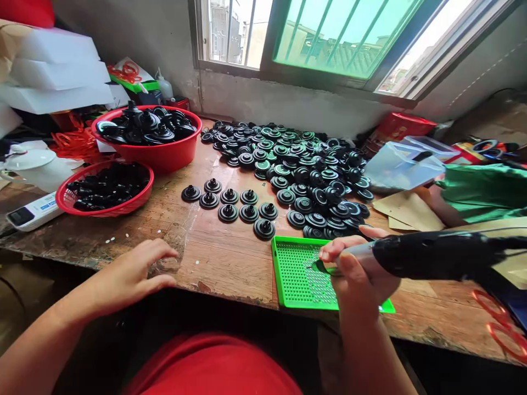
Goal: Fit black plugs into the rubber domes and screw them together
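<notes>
My right hand [358,277] is wrapped round an electric screwdriver [428,255] with a grey nose and black body. The driver's tip points left and down over a green perforated tray [290,274] that holds small pieces in its holes. My left hand [140,269] hovers at or rests on the table's front edge, thumb and fingers apart, holding nothing. Between the hands and a little farther back stand several black round discs [228,213] with upright stubs. A large pile of similar black discs [302,189] spreads behind them.
A red basin [175,156] heaped with black stubbed discs stands at the left, beside a red basket [144,189] of small black parts. Small white bits [196,262] dot the wooden table. A clear plastic bin [401,164] and red-handled scissors [500,329] are on the right.
</notes>
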Available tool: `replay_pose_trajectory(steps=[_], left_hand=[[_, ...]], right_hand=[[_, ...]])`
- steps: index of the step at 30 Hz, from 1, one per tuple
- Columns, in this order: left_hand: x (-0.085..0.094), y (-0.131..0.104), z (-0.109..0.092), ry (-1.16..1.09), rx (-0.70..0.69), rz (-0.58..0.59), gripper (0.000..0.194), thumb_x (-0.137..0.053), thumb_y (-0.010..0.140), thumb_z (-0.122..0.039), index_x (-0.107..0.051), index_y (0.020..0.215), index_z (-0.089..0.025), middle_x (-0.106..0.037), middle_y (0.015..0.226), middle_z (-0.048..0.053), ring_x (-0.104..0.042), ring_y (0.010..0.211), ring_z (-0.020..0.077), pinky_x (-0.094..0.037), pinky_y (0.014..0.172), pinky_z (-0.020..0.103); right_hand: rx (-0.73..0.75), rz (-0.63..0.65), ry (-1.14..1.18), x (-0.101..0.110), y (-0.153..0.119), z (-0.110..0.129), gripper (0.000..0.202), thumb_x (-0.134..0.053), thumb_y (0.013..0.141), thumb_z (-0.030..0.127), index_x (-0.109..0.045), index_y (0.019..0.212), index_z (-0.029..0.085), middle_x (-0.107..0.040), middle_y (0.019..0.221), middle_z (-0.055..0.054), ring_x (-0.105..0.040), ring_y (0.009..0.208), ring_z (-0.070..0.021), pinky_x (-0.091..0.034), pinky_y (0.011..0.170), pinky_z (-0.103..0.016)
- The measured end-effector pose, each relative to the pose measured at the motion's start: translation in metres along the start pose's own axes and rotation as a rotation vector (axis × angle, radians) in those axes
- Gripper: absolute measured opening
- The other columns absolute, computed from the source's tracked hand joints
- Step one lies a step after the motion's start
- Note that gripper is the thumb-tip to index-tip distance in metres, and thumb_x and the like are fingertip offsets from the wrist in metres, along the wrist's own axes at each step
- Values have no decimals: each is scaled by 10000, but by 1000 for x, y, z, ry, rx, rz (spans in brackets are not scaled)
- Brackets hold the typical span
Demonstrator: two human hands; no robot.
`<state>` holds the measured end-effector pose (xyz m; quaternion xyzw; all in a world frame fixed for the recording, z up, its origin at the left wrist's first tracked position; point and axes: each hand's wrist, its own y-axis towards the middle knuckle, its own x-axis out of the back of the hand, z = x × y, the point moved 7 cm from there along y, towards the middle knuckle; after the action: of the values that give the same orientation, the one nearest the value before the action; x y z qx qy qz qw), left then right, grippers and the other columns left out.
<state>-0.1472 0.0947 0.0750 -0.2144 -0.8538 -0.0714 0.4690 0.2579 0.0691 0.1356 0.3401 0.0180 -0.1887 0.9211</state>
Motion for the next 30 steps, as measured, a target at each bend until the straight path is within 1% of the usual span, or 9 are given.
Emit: replay_pose_trajectory(steps=[3,6,10,13,16,20,23,26,30], left_hand=[[-3,46,-16,-8,-111,-176,437,-605,904,-500,-627,1250,-234,-666,1255,77,-628,1157,271,-505,1034,418],[-17,101,-39,-24,-224,-270,427,-546,938,-401,-579,1309,-192,-626,1325,117,-582,1246,276,-457,1111,472],[-38,158,-52,43,-254,-277,389,-598,888,-241,-599,1270,-166,-600,1353,138,-531,1307,286,-397,1169,493],[-49,175,-54,78,-266,-244,317,-588,880,-162,-632,1193,-178,-626,1297,120,-564,1243,272,-442,1123,476],[-52,168,-55,103,-272,-275,199,-576,895,-136,-659,1069,-188,-662,1148,97,-602,1114,261,-491,1037,464],[-63,131,-70,35,-314,-322,94,-579,919,-134,-651,933,-192,-656,988,74,-600,980,244,-520,930,428],[-84,95,-91,-64,-355,-330,113,-549,957,-154,-648,983,-202,-650,974,68,-593,958,235,-530,883,405],[-108,66,-109,-169,-335,-357,216,-528,967,-150,-613,1153,-220,-653,1053,80,-598,997,239,-540,882,407],[-129,49,-123,-308,-303,-390,265,-560,940,-148,-563,1195,-219,-653,1087,89,-613,1022,244,-542,922,427]], right_hand=[[-2,-17,-85,12,-5,-12,464,-766,812,280,-569,1228,223,-669,720,45,-622,541,-158,-525,577,-338],[4,-2,-133,17,-9,-19,461,-751,825,248,-560,1243,229,-680,737,46,-633,547,-151,-534,587,-325],[1,-6,-132,19,-11,-23,443,-743,829,244,-565,1235,236,-682,736,49,-636,547,-143,-542,575,-306],[-8,-7,-119,19,-12,-24,437,-748,822,237,-565,1219,244,-677,725,55,-633,538,-139,-542,561,-297],[-2,-7,-103,19,-12,-25,436,-747,820,229,-564,1216,246,-677,723,55,-632,536,-138,-543,559,-296],[8,-5,-102,20,-13,-25,442,-745,820,235,-562,1222,240,-677,731,50,-635,542,-141,-542,567,-307],[13,-4,-75,18,-11,-18,441,-745,818,241,-562,1219,229,-673,739,43,-631,551,-151,-541,569,-326],[13,7,16,8,-9,0,448,-751,811,253,-560,1216,232,-669,746,33,-615,570,-162,-530,555,-337],[-53,81,150,-22,-12,24,437,-739,837,313,-549,1227,259,-635,736,21,-592,585,-173,-511,527,-344]])
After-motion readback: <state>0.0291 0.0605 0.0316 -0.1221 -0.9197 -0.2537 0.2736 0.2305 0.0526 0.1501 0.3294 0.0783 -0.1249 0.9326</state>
